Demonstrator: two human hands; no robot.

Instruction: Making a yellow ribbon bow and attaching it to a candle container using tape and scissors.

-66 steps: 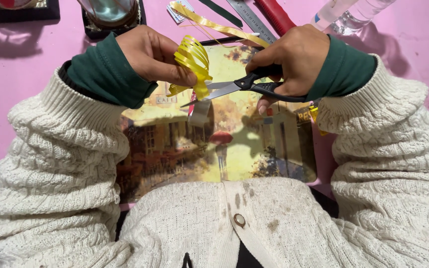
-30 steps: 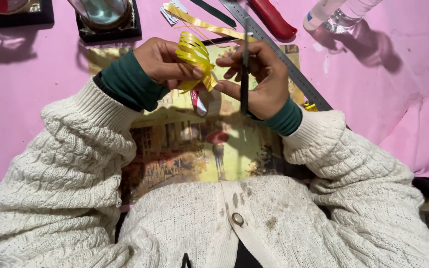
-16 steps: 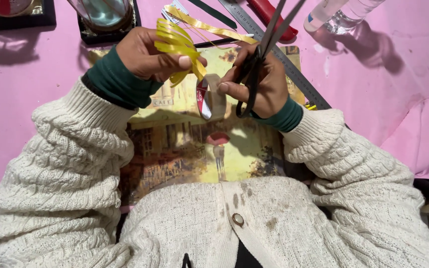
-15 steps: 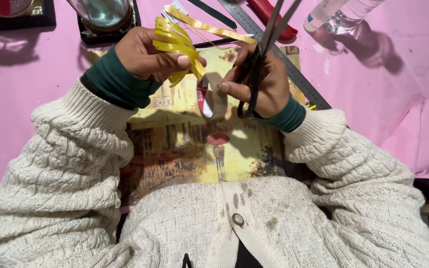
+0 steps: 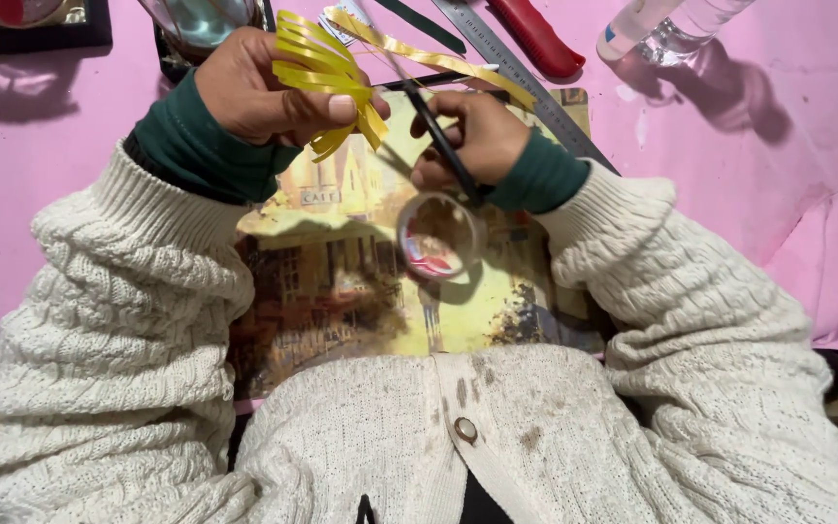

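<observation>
My left hand (image 5: 264,92) pinches a bow of looped yellow ribbon (image 5: 327,78) between thumb and fingers, raised above a picture board (image 5: 341,291) printed with a street scene. My right hand (image 5: 482,136) is closed around black scissors (image 5: 438,141), whose blades angle up and to the left, toward the bow. A roll of clear tape (image 5: 438,236) sits just below the right hand's fingers; I cannot tell whether it hangs from them or lies on the board. The two hands are close together but do not touch.
On the pink tabletop (image 5: 749,175) lie a loose yellow ribbon strip (image 5: 438,53), a metal ruler (image 5: 535,92), a red-handled tool (image 5: 535,34) and a clear plastic bottle (image 5: 671,24). A glass object on a dark base (image 5: 196,24) stands at the far left.
The right hand has turned the scissors from upright to a slant toward the bow. The tape roll has dropped lower, below that hand. The left hand still holds the bow.
</observation>
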